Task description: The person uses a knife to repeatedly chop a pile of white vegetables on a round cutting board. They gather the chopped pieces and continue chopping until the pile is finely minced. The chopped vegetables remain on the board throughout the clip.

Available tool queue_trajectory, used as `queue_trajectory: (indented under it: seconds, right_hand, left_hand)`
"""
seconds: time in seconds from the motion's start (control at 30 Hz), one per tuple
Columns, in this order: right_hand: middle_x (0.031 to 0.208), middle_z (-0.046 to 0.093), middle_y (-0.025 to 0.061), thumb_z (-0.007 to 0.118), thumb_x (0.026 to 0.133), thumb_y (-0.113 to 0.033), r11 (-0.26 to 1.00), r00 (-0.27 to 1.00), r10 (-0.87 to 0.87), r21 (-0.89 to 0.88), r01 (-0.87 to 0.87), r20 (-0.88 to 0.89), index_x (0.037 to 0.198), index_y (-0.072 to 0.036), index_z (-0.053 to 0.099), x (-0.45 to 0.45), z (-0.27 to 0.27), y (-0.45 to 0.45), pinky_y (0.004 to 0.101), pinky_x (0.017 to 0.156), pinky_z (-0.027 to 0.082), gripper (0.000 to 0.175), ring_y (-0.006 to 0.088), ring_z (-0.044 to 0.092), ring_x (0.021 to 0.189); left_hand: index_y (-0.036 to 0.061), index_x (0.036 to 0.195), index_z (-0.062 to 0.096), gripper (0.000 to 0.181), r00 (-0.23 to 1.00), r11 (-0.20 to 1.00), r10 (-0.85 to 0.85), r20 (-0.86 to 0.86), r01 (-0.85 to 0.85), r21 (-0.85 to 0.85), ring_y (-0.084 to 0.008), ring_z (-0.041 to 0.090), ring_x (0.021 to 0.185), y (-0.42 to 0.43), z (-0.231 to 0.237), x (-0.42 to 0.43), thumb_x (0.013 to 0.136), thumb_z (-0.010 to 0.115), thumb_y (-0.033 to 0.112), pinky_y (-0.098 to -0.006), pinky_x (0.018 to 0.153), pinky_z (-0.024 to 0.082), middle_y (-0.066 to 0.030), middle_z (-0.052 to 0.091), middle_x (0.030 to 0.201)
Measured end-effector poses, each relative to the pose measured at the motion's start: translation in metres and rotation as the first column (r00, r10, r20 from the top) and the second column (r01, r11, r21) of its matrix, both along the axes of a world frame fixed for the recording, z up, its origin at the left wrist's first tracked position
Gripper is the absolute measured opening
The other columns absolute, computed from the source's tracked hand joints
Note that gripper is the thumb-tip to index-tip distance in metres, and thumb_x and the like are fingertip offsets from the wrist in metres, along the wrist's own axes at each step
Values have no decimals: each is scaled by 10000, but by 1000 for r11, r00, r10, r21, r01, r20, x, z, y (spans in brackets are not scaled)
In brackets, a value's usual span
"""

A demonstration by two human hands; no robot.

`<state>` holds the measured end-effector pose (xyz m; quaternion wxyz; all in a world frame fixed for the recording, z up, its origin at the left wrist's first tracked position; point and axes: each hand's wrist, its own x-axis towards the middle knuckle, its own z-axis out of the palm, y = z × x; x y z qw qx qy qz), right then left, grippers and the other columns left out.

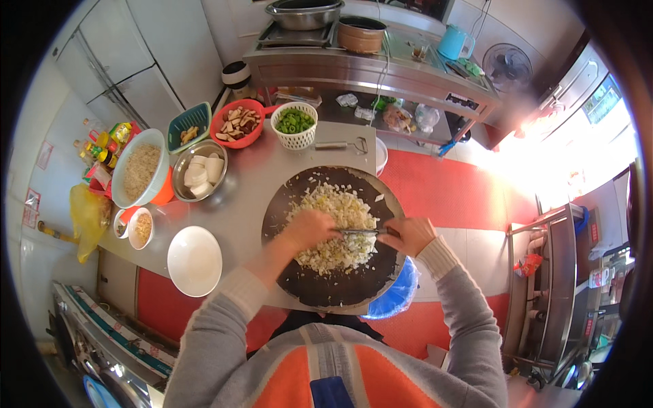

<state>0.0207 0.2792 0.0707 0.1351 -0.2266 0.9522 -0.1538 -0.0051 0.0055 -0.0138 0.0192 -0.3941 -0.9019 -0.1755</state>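
Observation:
A kitchen knife (359, 231) lies nearly level across a heap of finely chopped pale vegetable (334, 204), its edge down in the pieces. My right hand (412, 234) grips its handle. At the blade's other end my left hand (309, 228) has its fingers curled on the tip; motion blurs it slightly. Beneath the heap is a thick round chopping board (326, 296) with a dark top and scattered bits towards its rim. The board stands at the right end of a grey worktop (240, 219).
A white bowl (194, 261) stands left of the board. Behind it are a steel bowl (217, 191) of white slices, a red colander (256, 137) of mushrooms, a white basket (295, 142) of green peppers and a peeler (331, 145). A blue-lined bin (395, 293) sits below the right edge.

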Motion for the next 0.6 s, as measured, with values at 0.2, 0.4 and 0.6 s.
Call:
queue_trajectory:
  seconds: [0.2,0.4,0.6]
  right_hand:
    - [692,668,95,611,837,-449,986,990,-136,93,140,-47,760,-95,669,28,-21,-1,408,633,526,367,307,659,689]
    - [683,657,121,616,853,-428,942,956,-275,-231,246,-103,806,-94,682,21,9,-22,420,638,513,344,327,639,661]
    - [625,618,156,577,887,-400,864,860,-496,-170,475,-118,718,-79,644,29,-24,-6,452,647,501,368,369,619,642]
  left_hand:
    - [93,688,589,430,997,1000,-8,-77,6,-27,-256,618,726,11,-8,7,833,596,498,-383,635,507,-61,588,700]
    - [101,708,573,430,990,998,-20,137,11,69,-236,607,771,-23,0,-17,830,595,513,-379,637,493,-28,594,757]
    - [100,686,590,479,997,998,-46,57,48,-33,-242,603,794,3,-8,-2,827,566,558,-379,676,491,-40,594,753]
